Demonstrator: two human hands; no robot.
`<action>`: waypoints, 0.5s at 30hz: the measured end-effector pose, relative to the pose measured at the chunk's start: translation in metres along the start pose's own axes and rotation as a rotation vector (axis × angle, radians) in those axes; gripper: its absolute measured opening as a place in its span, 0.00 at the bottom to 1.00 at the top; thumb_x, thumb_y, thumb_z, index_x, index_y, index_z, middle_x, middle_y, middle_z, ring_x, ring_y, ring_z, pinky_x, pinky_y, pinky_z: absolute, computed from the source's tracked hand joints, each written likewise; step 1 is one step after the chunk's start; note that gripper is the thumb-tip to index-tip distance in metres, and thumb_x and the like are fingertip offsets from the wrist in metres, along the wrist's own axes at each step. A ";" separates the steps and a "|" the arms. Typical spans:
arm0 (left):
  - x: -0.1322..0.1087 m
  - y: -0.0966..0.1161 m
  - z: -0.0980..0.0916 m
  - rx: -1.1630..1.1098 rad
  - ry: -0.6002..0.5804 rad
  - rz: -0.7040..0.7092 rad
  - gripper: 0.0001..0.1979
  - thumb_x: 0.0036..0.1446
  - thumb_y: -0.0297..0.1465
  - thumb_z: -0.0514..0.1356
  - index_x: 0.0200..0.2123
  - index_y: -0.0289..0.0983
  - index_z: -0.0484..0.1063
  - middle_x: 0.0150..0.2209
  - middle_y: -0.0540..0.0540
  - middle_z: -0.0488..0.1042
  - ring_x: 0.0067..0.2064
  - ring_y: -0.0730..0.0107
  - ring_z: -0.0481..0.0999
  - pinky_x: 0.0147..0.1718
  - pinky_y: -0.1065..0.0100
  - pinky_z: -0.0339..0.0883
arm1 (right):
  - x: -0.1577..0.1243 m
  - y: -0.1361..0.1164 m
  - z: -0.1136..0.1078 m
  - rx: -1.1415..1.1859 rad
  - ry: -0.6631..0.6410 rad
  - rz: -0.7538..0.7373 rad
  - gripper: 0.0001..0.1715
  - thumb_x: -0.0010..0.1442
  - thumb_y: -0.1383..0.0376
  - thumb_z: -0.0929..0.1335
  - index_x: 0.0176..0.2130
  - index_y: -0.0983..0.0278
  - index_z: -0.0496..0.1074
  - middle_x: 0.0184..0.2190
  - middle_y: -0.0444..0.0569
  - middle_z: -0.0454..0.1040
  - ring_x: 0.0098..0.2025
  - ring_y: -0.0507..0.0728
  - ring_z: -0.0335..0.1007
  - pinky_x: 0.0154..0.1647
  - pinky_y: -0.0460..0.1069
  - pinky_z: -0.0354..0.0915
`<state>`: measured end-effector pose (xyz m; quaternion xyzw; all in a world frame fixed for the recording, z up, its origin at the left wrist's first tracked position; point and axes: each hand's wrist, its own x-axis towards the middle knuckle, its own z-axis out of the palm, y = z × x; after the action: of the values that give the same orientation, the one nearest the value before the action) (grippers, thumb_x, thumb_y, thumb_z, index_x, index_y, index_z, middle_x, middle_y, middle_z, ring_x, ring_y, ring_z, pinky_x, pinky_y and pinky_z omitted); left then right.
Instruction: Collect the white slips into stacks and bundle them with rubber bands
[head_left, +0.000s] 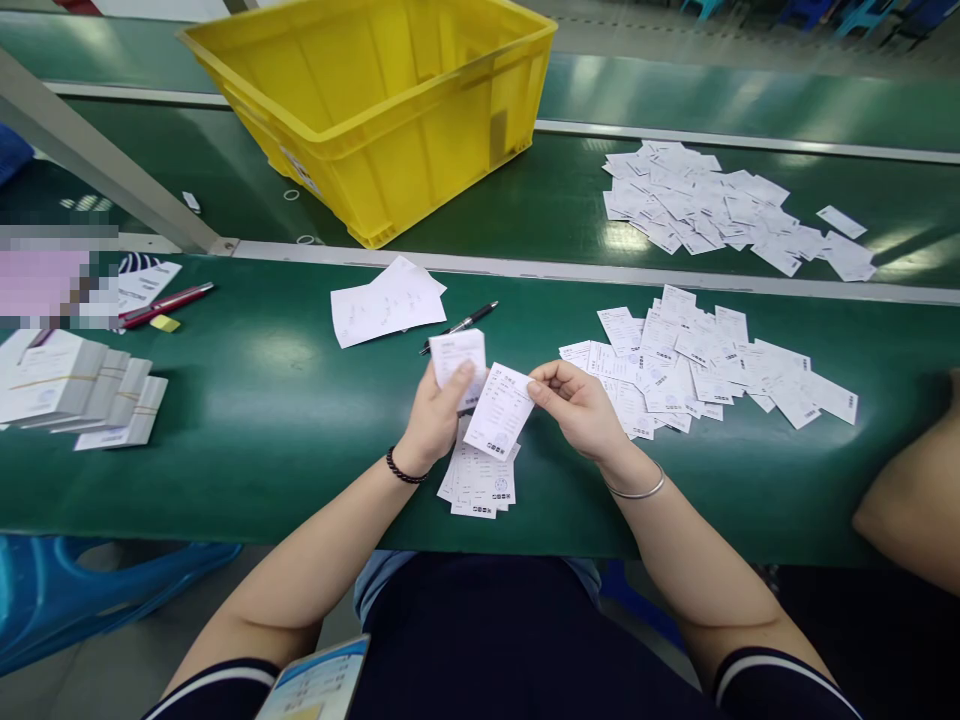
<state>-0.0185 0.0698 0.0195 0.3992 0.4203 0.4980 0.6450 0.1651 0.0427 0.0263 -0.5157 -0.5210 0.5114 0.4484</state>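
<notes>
A stack of white printed cards point(459, 352) is gripped in my left hand point(439, 415), its thumb on top of the stack. My right hand point(577, 405) pinches one white printed card point(498, 412) at its upper right corner, just right of the stack. Below it, a small pile of cards point(480, 485) lies on the green table, partly covered by the pinched card. A loose heap of printed cards point(667, 370) spreads on the table to the right of my right hand.
Banded card bundles point(124, 400) stand at the left. A pen point(472, 322) and handwritten papers point(386, 305) lie ahead. Behind the metal strip sit a yellow crate point(420, 150) and another card heap point(705, 205). Another person's arm point(915, 490) rests at the right edge.
</notes>
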 end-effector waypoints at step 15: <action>-0.001 0.007 0.000 -0.017 -0.118 -0.082 0.23 0.58 0.49 0.56 0.42 0.33 0.71 0.33 0.42 0.79 0.29 0.65 0.79 0.30 0.63 0.75 | -0.006 0.000 0.010 -0.586 -0.079 -0.102 0.03 0.57 0.66 0.69 0.31 0.62 0.72 0.27 0.46 0.73 0.28 0.52 0.67 0.29 0.48 0.63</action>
<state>-0.0206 0.0705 0.0259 0.4048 0.3932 0.4502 0.6920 0.1555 0.0361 0.0258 -0.5758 -0.6888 0.3359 0.2849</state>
